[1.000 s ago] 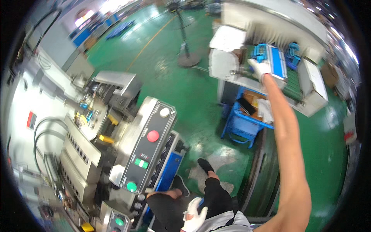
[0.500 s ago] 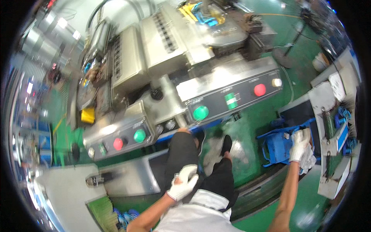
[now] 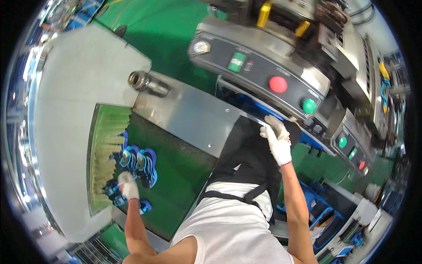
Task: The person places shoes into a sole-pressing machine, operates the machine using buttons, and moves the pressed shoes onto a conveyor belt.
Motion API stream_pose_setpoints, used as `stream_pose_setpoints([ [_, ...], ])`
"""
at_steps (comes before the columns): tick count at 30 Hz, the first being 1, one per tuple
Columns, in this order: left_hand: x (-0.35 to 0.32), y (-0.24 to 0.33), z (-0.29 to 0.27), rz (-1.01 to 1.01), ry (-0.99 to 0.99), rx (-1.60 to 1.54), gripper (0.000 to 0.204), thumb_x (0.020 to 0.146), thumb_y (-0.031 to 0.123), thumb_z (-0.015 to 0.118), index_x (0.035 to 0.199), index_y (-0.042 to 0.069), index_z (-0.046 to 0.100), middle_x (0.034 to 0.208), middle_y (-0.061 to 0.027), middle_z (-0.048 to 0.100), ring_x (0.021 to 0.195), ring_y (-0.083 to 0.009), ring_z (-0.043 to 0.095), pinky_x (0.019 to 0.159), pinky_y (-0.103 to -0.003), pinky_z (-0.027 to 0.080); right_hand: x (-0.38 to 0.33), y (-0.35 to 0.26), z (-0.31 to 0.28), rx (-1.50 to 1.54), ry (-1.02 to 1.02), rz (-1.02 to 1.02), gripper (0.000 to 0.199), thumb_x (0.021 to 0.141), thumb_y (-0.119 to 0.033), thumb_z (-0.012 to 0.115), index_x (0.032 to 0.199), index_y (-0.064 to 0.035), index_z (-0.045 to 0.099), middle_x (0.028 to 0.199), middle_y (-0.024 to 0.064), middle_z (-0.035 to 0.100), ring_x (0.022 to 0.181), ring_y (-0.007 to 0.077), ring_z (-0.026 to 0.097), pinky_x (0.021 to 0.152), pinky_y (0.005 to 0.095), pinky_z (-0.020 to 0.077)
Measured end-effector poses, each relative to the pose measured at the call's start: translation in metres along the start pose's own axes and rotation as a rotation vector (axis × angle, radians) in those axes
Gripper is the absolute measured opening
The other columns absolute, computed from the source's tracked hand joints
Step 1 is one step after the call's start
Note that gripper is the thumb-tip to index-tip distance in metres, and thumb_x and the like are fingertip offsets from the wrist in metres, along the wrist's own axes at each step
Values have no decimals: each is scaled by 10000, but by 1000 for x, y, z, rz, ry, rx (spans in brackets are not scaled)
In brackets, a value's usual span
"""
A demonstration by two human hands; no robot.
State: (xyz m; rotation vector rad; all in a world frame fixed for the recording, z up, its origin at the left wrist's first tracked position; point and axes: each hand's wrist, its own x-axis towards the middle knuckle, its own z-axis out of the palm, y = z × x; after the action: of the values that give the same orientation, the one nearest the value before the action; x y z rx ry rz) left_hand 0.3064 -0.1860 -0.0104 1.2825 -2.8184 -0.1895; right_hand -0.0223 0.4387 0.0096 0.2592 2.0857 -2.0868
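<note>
My left hand (image 3: 128,185), in a white glove, reaches over the green belt (image 3: 176,180) at the lower left. It is right at several blue-and-black sandals (image 3: 146,167), which lie partly under a fringe of pale green bristles (image 3: 107,149). Its fingertips are blurred against the sandals, so whether they grip one does not show. Over my dark-clad thigh, my right hand (image 3: 278,143), gloved too, holds nothing. Its fingers are stretched out, with a gap between them, close to the front of the machine's control panel (image 3: 259,66).
A metal flask (image 3: 149,83) lies on the steel ledge (image 3: 189,112) beside the belt. The panel carries a red button (image 3: 278,84) and a green button (image 3: 308,105). A pale housing (image 3: 70,110) borders the belt. A blue crate (image 3: 314,204) stands at the lower right.
The view has swung to the left. My left hand has gone from my lap to the sandals on the belt; my right hand has come from the blue crate to above my thigh.
</note>
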Motion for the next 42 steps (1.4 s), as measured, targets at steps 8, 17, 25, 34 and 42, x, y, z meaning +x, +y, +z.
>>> stream_pose_setpoints([
  [8,-125,-125,-4,-901,-81,76,851,991,613,593,1548,-17,464,1551,-298,482,1428,-438,486,1150,-549,437,29,37,21,-419,-110,128,523,1017,-130,671,1481,59,522,1425,213,645,1099,256,737,903,349,637],
  [17,-128,-104,2,-772,-325,291,489,1073,493,512,1325,94,637,1356,-163,614,1276,-388,593,982,-483,527,28,58,15,-732,-129,-43,496,970,-154,731,1413,20,590,1298,207,727,1062,282,765,923,387,601],
  [25,-148,94,3,-184,-270,-157,365,1066,328,584,1222,3,643,1173,-225,594,1069,-439,626,938,-535,516,17,34,25,-883,-171,-68,481,973,-160,717,1403,18,597,1339,195,711,1114,282,751,975,394,578],
  [34,-123,151,5,184,-91,-342,221,910,68,704,1121,5,685,1154,-195,644,1041,-376,663,920,-468,538,5,25,19,-812,-156,-58,528,967,-276,723,1406,-3,614,1212,192,761,1093,301,755,988,402,571],
  [42,-91,378,-46,948,-202,-762,344,753,-2,817,1040,61,639,1066,-144,639,966,-311,668,846,-423,563,-77,-84,57,-693,-466,-445,833,840,-390,816,1482,46,512,1475,292,560,1404,417,539,1199,459,427],
])
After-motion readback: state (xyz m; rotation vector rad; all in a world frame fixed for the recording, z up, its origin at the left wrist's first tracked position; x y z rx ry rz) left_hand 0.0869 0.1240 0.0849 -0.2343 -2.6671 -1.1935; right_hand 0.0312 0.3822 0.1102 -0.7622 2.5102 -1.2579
